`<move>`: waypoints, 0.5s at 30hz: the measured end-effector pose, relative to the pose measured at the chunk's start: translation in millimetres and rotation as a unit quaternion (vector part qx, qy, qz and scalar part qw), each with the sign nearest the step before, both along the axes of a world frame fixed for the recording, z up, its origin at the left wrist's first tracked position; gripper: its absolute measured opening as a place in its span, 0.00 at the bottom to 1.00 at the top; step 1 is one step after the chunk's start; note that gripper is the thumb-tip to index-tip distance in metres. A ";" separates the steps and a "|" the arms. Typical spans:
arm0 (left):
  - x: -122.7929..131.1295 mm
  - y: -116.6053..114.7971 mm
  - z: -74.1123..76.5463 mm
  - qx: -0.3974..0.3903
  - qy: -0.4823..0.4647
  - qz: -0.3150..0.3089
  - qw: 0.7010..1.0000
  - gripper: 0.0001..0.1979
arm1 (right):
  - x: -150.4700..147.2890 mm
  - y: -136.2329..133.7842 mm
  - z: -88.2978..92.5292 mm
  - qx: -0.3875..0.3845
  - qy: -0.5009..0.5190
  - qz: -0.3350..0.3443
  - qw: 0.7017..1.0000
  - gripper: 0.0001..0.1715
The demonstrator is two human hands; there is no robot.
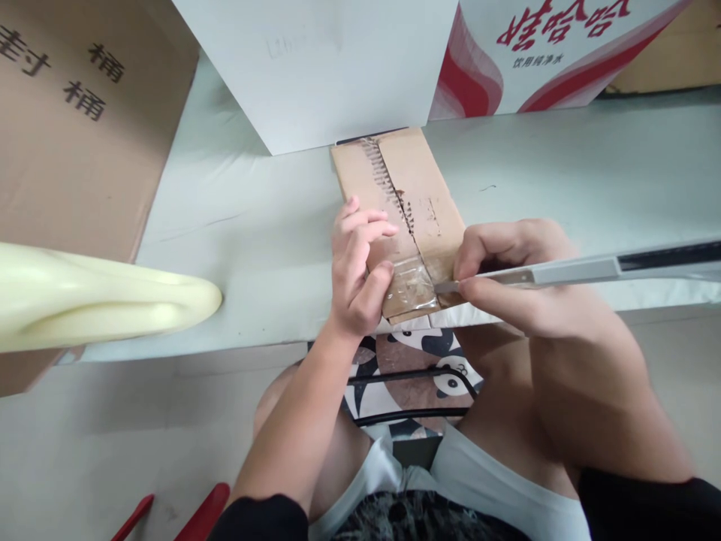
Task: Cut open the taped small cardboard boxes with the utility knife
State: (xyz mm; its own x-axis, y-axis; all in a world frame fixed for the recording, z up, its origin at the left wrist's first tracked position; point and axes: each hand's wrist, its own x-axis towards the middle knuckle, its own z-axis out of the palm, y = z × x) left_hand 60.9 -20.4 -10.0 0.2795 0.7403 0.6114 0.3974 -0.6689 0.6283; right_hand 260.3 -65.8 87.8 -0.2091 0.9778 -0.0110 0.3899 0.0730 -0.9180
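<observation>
A small brown cardboard box (414, 188) lies on the pale table (253, 240), its top seam torn and a strip of clear tape (414, 282) across its near end. My left hand (357, 263) grips the box's left edge, fingers curled over the top and thumb at the near side. My right hand (518, 278) is closed on a grey utility knife (574, 269). The knife's blade tip (442, 286) touches the taped near end of the box.
A large brown carton (73, 128) stands at the left, a white panel (327, 68) behind the box, and a red-and-white carton (535, 52) at the back right. A cream plastic shape (101, 297) juts in from the left. Red handles (197, 515) lie on the floor.
</observation>
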 end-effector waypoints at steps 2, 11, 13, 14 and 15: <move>0.3 -0.6 0.6 0.002 0.000 -0.001 1.000 0.22 | 1.1 -0.3 -4.0 -0.010 0.045 -0.002 0.999 0.09; 13.9 -13.6 13.7 0.105 -0.005 -0.017 0.994 0.27 | -3.9 5.1 -29.6 0.117 0.263 -0.165 0.943 0.10; 15.6 -13.6 12.9 0.098 0.003 0.000 0.995 0.27 | -2.2 5.3 -30.8 0.125 0.222 -0.175 0.951 0.14; 15.1 -12.7 11.9 0.085 -0.003 0.011 0.996 0.27 | -0.4 6.4 -33.1 0.133 0.206 -0.184 0.952 0.15; 13.5 -11.3 10.4 0.070 -0.014 0.024 0.997 0.27 | 2.2 8.4 -37.1 0.148 0.193 -0.199 0.949 0.15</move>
